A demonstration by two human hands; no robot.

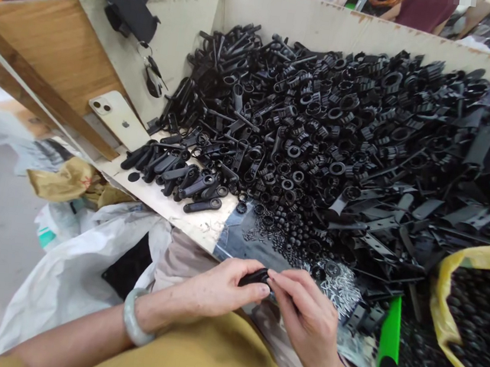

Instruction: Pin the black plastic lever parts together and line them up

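Two hands work close together at the near edge: the left hand (pixel 214 290) and right hand (pixel 306 316) pinch a black plastic part (pixel 255 277), its long axis roughly sideways, one end hidden by fingers. A fumble could drop it among the loose screws (pixel 339 289) just right.

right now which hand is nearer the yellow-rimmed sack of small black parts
Right. The right hand is nearer, with the yellow-rimmed sack of small black parts off to its right, not touching it. The left hand is farther, on the right hand's other side, and both hands are at the black piece.
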